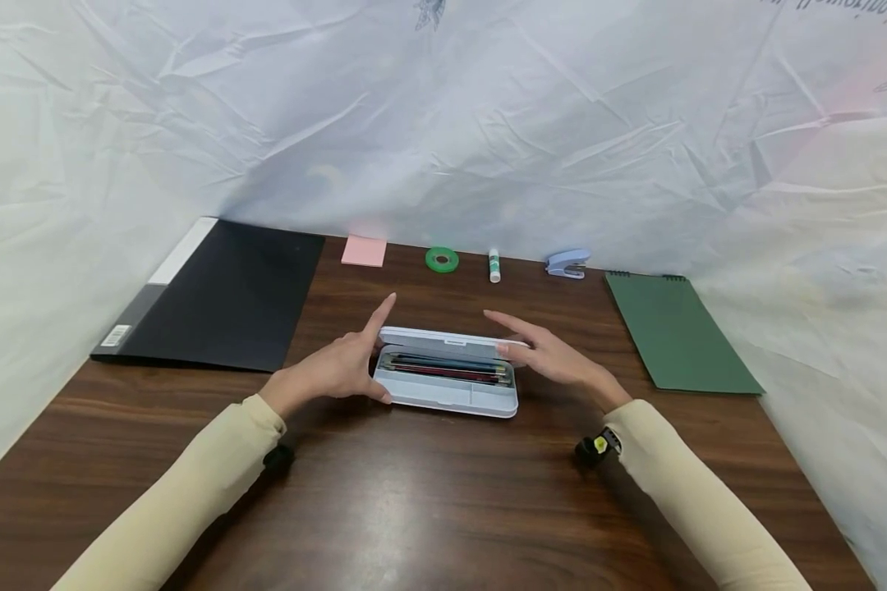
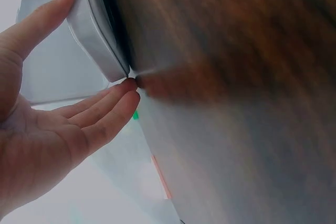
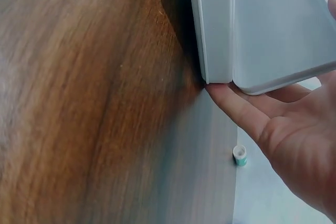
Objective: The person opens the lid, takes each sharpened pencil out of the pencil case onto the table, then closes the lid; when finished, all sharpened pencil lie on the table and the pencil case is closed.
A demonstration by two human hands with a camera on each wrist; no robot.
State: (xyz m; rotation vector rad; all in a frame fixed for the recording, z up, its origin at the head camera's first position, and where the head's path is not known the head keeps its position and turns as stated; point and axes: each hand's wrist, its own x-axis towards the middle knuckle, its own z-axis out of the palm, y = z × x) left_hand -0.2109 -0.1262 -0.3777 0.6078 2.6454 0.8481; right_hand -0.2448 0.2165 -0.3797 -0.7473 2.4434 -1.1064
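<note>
A white pencil case (image 1: 421, 390) lies on the brown table with its hinged lid (image 1: 414, 341) tilted up at the back. Several pencils or pens (image 1: 447, 371) lie in the rear compartment; their exact kind is too small to tell. At the case's left end, my left hand (image 1: 328, 369) grips it, the thumb (image 2: 62, 1) on the front side and fingertips at the back corner. My right hand (image 1: 558, 357) holds the lid's right end, thumb at its front edge and fingers behind. In the right wrist view, fingertips (image 3: 223, 94) also touch the case's back edge.
A black folder (image 1: 229, 295) lies at the left and a green spiral notepad (image 1: 683, 332) at the right. Along the back stand or lie pink sticky notes (image 1: 364, 251), green tape (image 1: 442, 260), a glue stick (image 1: 494, 267) and a stapler (image 1: 566, 263). White sheeting (image 1: 443, 123) rises behind.
</note>
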